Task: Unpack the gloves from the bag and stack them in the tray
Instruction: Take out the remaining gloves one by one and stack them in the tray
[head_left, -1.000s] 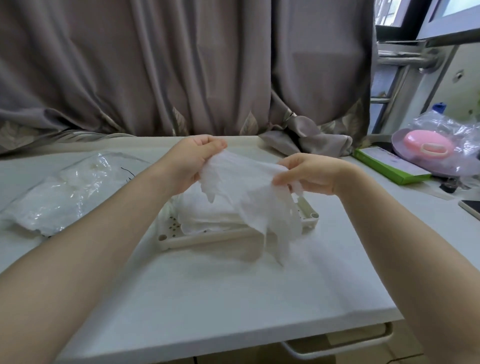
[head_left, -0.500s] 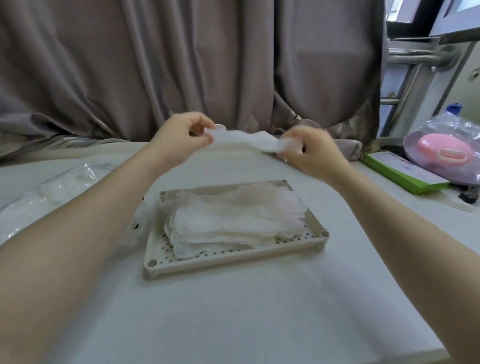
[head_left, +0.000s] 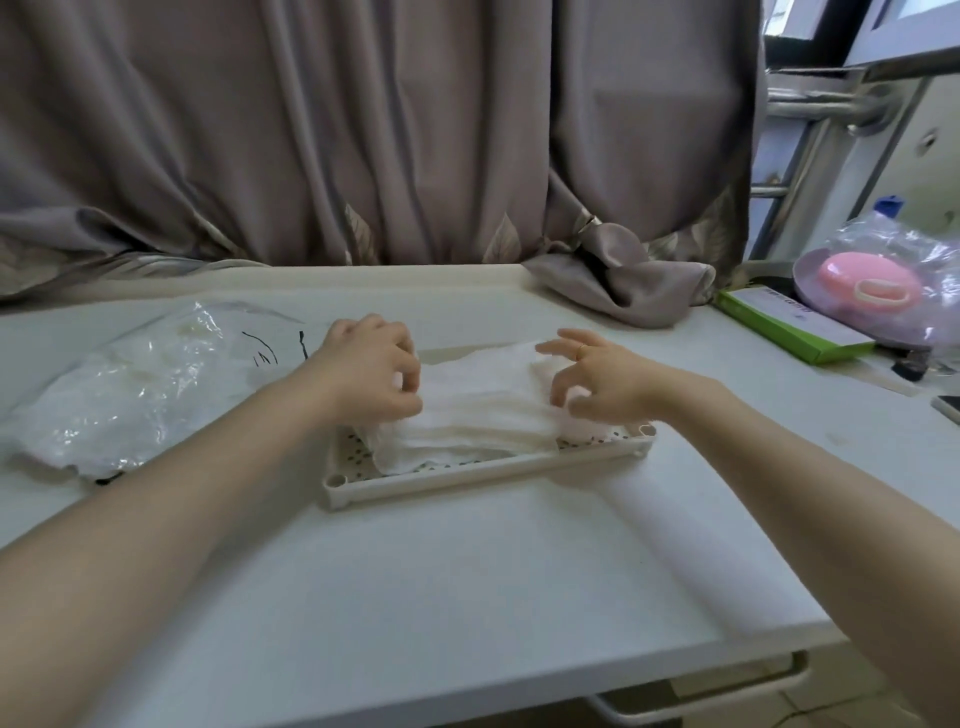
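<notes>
A stack of white gloves (head_left: 483, 410) is seen lying in the perforated tray (head_left: 441, 480) at the centre of the frame, on the pale table (head_left: 467, 597). The left end of the stack is touched by the left hand (head_left: 371, 369), its fingers curled and bunched together (whether fabric is pinched cannot be told). Over the right end the right hand (head_left: 602, 376) is held, fingers spread apart and gently bent. At the left edge, the crumpled clear bag (head_left: 130, 384) is left lying on the table.

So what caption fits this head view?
Both hands lay a glove on the tray.
</notes>
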